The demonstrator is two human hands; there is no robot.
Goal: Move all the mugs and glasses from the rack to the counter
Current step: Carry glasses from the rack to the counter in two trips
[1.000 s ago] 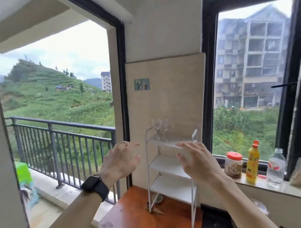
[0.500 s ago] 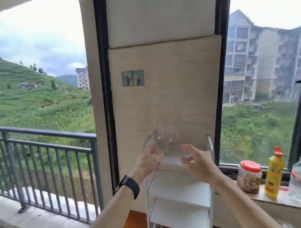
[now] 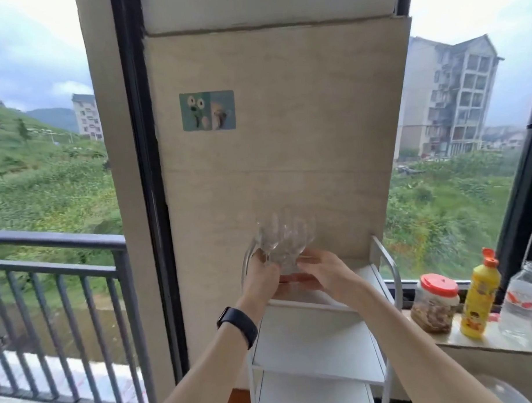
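**We are at the first pick: both hands at the glasses on the rack's top shelf.**
The white rack [image 3: 318, 344] stands against the wall panel, and its two lower shelves show nothing on them. Only a sliver of the brown desk [image 3: 239, 399] shows at its foot. Our left hand [image 3: 261, 275] curls round the stem of the leftmost glass. Our right hand [image 3: 329, 274] has its thumb above and its fingers below the foot of the next one, but we cannot tell whether that pinch has closed. The clear stemmed glasses [image 3: 282, 240] stand bunched at the back-left corner of the top shelf, touching or nearly so, and the blur hides their count. We judge nothing has been moved yet. Next we need a firm hold on each stem, a straight lift clear of the neighbouring glasses and the side rail, and then a descent to the desk.
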